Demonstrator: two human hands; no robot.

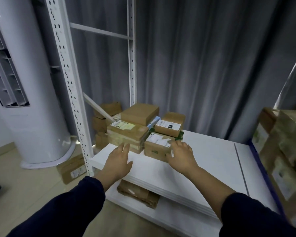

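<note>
Reaching into the shelf [203, 156], both hands are at the front row of parcels. The right hand [181, 154] grips the small box [156, 147], with fingers curled over its top right edge and the thumb on the front face. The left hand [118, 161] is spread, fingers straight, just before the taped box [126, 136]; contact cannot be confirmed.

The small box stands on the shelf, just beside the taped box on its left, with a labelled box [168, 126] close behind.

Judged status: grasp begun, lift not yet done. What is left is to raise the small box clear of its neighbours.

Containers: every box is sealed, so contents are not visible. The blue-edged bin [260, 159] at right holds further parcels. One parcel [138, 194] lies on the lower shelf.
</note>
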